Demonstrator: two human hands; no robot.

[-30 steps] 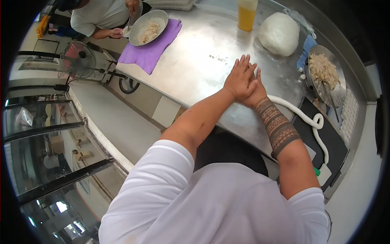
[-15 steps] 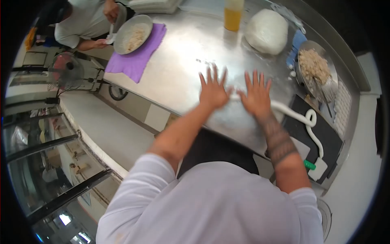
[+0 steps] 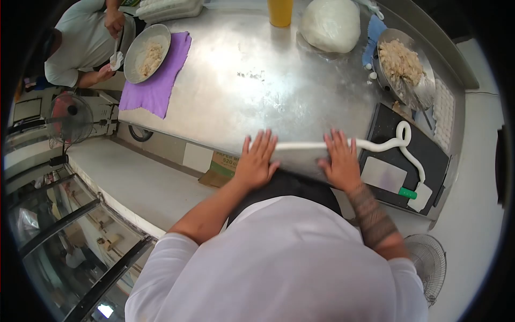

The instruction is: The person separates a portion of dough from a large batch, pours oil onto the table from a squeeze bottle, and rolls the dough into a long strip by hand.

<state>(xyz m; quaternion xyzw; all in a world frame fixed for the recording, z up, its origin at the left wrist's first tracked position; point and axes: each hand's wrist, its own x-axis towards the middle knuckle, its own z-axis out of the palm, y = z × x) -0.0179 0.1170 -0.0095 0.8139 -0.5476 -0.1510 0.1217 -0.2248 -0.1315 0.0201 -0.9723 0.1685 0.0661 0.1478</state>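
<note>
A long white rope of dough point(image 3: 301, 145) lies along the front edge of the steel table point(image 3: 225, 102). My left hand point(image 3: 256, 161) rests flat on its left end, fingers stretched out. Farther right, my right hand point(image 3: 341, 161) lies open over the same rope, palm down. Beyond that hand the rope runs onto a black board point(image 3: 391, 155), makes a loop and ends near a white scraper piece. On the board are a flat scraper blade point(image 3: 383, 176) and a green handle point(image 3: 407, 193).
A large dough ball point(image 3: 330, 26) and a yellow container point(image 3: 280, 12) stand at the back. At right is a bowl of filling point(image 3: 399, 61). On the left, a co-worker point(image 3: 80, 43) works beside another bowl point(image 3: 147, 53) on a purple cloth point(image 3: 166, 88). A fan point(image 3: 70, 115) stands beyond.
Both hands have drawn back toward my body and spread farther apart. The dough between them shows as a longer, straight rope. The camera view has shifted a little.
</note>
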